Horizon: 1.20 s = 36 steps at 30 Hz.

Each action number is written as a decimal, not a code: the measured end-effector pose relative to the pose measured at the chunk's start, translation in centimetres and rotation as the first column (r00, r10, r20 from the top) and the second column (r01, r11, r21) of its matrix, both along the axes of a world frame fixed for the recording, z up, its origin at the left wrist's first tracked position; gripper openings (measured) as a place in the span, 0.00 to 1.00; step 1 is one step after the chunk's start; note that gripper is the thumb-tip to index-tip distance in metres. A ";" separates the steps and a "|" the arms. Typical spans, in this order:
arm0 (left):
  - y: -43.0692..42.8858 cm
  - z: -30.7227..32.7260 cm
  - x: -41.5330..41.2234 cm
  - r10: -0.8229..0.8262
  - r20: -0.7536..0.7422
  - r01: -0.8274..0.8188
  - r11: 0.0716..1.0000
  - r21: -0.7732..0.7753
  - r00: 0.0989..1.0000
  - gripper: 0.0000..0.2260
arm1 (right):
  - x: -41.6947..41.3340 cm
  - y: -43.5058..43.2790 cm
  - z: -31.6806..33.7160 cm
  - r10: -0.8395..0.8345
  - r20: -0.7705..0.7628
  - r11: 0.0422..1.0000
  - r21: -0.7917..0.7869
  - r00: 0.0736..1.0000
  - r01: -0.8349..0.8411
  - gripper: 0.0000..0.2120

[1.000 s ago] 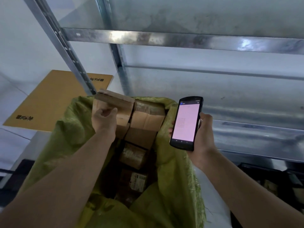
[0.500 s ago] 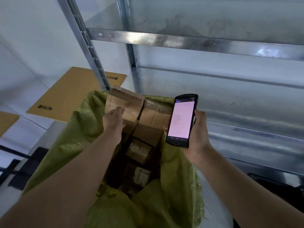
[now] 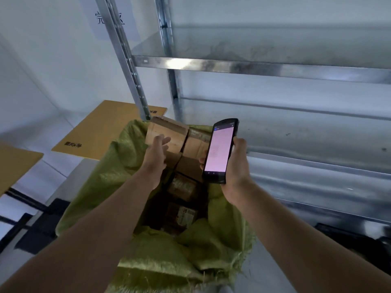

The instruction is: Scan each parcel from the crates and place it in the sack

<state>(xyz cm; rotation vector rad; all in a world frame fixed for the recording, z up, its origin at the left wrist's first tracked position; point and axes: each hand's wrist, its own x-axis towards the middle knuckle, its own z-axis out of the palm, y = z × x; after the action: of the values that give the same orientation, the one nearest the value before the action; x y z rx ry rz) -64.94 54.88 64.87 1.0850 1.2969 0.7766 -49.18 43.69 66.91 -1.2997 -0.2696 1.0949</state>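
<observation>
Head view: the left hand (image 3: 157,152) hangs over the sack's mouth with its fingers loosely spread and holding nothing. Its fingertips lie in front of the top parcel (image 3: 169,134), and whether they touch it cannot be told. The right hand (image 3: 236,166) is curled around a scanner (image 3: 220,150), whose pink screen faces the person.

The parcel sits at the far rim of the green sack (image 3: 114,176), on other brown boxes piled inside, so the placing step looks done for this one. The next move probably calls for turning to the crates, taking a fresh parcel in the left hand and aiming the scanner at its label. A dark shape (image 3: 349,240) at lower right may be a crate, but it is too blurred to tell.

Behind the sack stands a metal rack (image 3: 254,66) with bare shelves. Flat cardboard sheets (image 3: 105,125) lie on the pale floor by a white wall, which bears a paper sign (image 3: 110,17).
</observation>
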 end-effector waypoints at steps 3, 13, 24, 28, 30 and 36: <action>-2.4 0.9 -1.0 -0.072 0.032 0.071 0.997 0.024 0.997 0.22 | -2.0 -3.0 0.9 -0.044 0.054 0.999 -0.002 0.998 0.045 0.23; -15.2 2.1 -4.0 -0.304 0.103 0.303 0.953 0.029 0.947 0.23 | -10.2 -17.3 1.7 -0.272 0.104 0.961 -0.011 0.957 0.275 0.24; -31.9 3.7 1.7 -0.579 0.059 0.575 0.815 0.069 0.813 0.23 | -7.9 -36.4 2.1 -0.495 0.093 0.865 -0.048 0.864 0.500 0.24; -39.8 2.6 6.6 -0.632 0.035 0.631 0.775 0.035 0.774 0.22 | -4.6 -44.9 0.7 -0.555 0.074 0.823 -0.096 0.828 0.560 0.21; -44.3 1.7 9.3 -0.653 0.040 0.653 0.757 0.013 0.756 0.22 | -2.5 -49.2 -0.1 -0.577 0.055 0.807 -0.111 0.815 0.580 0.20; -57.1 -1.2 17.2 -0.688 0.050 0.689 0.720 -0.077 0.724 0.22 | 4.8 -61.2 -3.1 -0.616 0.072 0.774 -0.134 0.785 0.619 0.21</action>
<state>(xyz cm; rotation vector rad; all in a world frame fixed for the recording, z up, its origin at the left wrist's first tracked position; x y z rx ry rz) -47.70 -2.20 63.65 1.3591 0.7879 0.1504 -44.37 -17.49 63.82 -1.3949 0.2299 0.5340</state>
